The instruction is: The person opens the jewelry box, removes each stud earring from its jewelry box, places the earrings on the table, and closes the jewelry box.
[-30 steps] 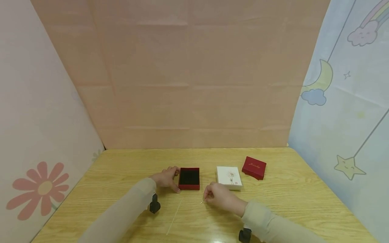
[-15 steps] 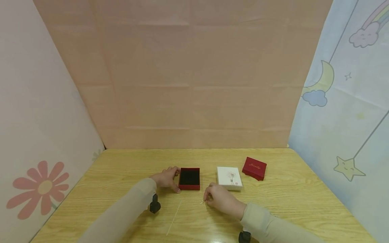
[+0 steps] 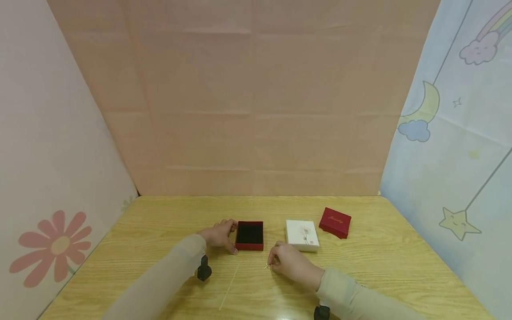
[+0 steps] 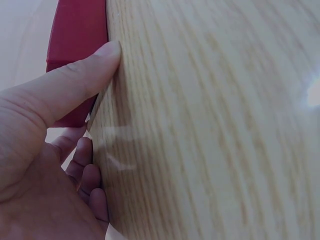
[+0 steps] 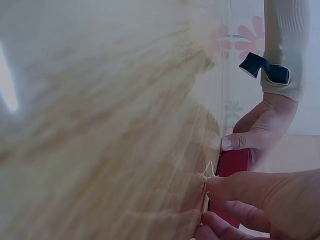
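Observation:
A red box [image 3: 249, 247] with a black lining stands uncovered at mid-table. My left hand [image 3: 218, 234] rests at its left side; in the left wrist view the thumb [image 4: 82, 75] stretches across the red wall, and the other fingers curl loosely beside it. In front and to the right of the box, my right hand [image 3: 294, 263] pinches a small, thin, pale gold piece [image 3: 266, 266] low over the table. The right wrist view shows the piece [image 5: 210, 168] as a narrow loop with sparkly ends at the fingertips; its exact kind I cannot tell.
A white box [image 3: 300, 233] with a flower print lies just beyond the right hand. Farther right is a red lid [image 3: 335, 222] with gold lettering. A thin pale yellow strand [image 3: 229, 286] lies on the wooden table [image 3: 176, 211]. Cloth walls stand around the back and sides.
Both hands keep their places, the left at the red box and the right pinching the small gold piece. The whole scene shifts only very slightly in the head view.

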Tool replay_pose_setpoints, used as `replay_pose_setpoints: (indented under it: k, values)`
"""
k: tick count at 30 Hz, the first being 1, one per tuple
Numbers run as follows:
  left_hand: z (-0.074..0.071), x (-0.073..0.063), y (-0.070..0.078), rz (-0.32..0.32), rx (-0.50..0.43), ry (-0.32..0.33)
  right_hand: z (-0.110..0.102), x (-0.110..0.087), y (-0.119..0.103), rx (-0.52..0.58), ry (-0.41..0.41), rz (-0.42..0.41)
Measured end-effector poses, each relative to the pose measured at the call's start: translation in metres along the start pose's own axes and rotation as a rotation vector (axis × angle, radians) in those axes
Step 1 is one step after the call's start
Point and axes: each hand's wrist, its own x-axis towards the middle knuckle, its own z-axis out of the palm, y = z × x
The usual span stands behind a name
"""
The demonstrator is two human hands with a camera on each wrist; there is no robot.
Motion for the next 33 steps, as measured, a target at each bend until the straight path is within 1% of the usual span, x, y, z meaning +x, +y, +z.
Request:
replay_pose_setpoints:
  k: [10,14,17,21,24,27,29,33]
  values:
    - [-0.002,-0.002,0.001,-0.011,0.015,0.007,-0.002,0.001,-0.001,0.014,0.0,-0.006]
    - [-0.002,-0.001,0.001,-0.012,0.016,0.006,-0.006,0.001,-0.003,0.059,-0.005,0.005]
    - [-0.003,-0.001,0.002,-0.01,0.015,0.007,-0.015,0.0,-0.005,0.116,-0.016,0.03]
    - [-0.003,0.0,0.003,-0.006,0.014,0.009,-0.038,0.002,-0.003,0.179,-0.007,0.044]
    - [-0.003,0.001,0.002,-0.002,0.015,0.006,-0.06,0.006,0.011,0.201,0.012,0.026]
    - [-0.001,0.002,0.001,-0.002,0.012,0.003,-0.081,0.011,0.037,0.219,0.043,0.046]
    - [0.0,0.003,0.001,-0.004,0.008,0.001,-0.093,0.013,0.059,0.215,0.098,0.075]
    - [0.002,0.004,0.0,0.0,0.014,0.005,-0.11,0.015,0.111,0.165,0.247,0.158]
